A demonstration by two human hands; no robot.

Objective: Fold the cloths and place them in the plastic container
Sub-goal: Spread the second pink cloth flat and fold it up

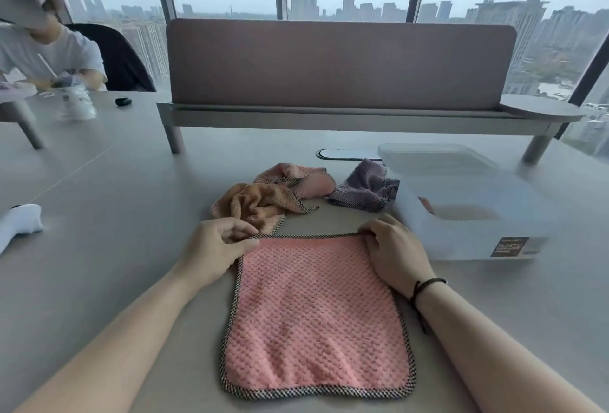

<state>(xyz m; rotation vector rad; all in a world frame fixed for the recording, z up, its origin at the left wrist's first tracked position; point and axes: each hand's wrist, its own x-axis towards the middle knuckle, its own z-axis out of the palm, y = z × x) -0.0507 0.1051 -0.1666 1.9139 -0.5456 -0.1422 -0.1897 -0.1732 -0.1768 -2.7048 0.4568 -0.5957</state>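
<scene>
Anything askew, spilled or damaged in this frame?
Nothing stands out. The pink cloth lies flat, both far corners pinched by the left hand and right hand. Three crumpled cloths simply await folding beside the plastic container.

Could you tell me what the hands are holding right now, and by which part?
Both hold the pink cloth by its far edge: left hand pinches the far-left corner, right hand the far-right corner.
</scene>
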